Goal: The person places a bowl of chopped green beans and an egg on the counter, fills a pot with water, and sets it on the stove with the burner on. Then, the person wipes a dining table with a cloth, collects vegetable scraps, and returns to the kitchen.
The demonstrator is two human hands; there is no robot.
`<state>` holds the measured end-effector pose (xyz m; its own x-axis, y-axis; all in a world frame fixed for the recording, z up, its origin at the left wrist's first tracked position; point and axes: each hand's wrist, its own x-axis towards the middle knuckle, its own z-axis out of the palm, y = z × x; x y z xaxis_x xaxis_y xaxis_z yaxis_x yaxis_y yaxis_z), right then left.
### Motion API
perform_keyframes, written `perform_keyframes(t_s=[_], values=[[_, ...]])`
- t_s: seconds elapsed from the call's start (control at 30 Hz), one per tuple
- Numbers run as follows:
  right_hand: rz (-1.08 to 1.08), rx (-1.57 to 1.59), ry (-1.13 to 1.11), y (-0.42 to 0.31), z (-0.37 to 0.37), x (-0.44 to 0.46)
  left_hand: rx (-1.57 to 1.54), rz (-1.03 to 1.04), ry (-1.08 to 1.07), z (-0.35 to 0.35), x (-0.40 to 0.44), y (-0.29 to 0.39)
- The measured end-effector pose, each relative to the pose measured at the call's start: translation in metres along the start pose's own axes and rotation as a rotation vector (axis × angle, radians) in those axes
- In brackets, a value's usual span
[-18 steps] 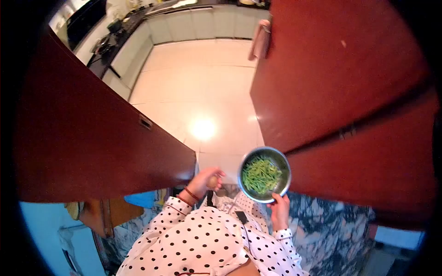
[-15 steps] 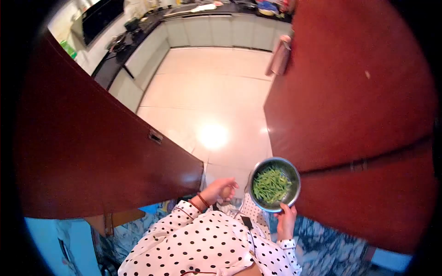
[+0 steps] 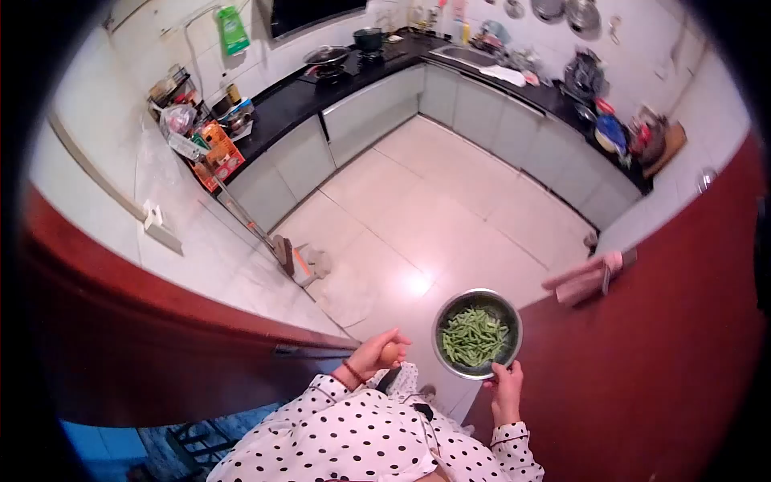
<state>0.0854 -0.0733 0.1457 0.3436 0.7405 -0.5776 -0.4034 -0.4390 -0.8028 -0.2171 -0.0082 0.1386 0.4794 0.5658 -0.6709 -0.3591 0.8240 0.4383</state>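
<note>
My right hand [image 3: 506,387] grips the near rim of a round metal bowl [image 3: 438,347], thumb on the edge. Cut green beans [image 3: 474,336] lie in the bowl, which I carry in front of my body. To the left of the bowl, and apart from it, my left hand [image 3: 376,353] is curled around a brown egg [image 3: 390,353]. Only part of the egg shows between the fingers.
Red door panels [image 3: 642,353] stand on both sides of me. Ahead, a black counter [image 3: 289,120] runs round the kitchen with a lidded pan [image 3: 326,58], a dark pot [image 3: 368,38] and a sink [image 3: 466,55]. A dustpan [image 3: 305,263] stands by the left wall.
I have moved forward through the doorway, and more of the counter and floor shows. The bowl and the egg stay in my hands at nearly the same place before me.
</note>
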Motion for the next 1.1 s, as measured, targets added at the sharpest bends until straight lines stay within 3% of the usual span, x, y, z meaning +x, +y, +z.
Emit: perform_keyframes(t_s=[0.07,0.17,0.27,0.63,0.9,1.1], values=[[0.038,-0.050,-0.060,-0.041,0.040,0.027,-0.108,0.045,0.052,0.000,-0.002,0.035],[0.100,-0.049,-0.187,-0.061,0.057,0.122,-0.194,0.123,0.176,0.000,0.071,0.053],[0.171,-0.006,-0.184,-0.075,0.106,0.182,-0.202,0.139,0.197,-0.008,0.127,0.112],[0.198,0.074,-0.123,-0.183,0.221,0.380,-0.074,0.170,0.066,-0.002,0.304,0.352],[0.242,0.132,-0.106,-0.228,0.302,0.587,-0.286,0.188,0.114,-0.021,0.451,0.496],[0.249,0.062,-0.202,-0.323,0.425,0.729,-0.246,0.434,0.178,-0.038,0.537,0.626]])
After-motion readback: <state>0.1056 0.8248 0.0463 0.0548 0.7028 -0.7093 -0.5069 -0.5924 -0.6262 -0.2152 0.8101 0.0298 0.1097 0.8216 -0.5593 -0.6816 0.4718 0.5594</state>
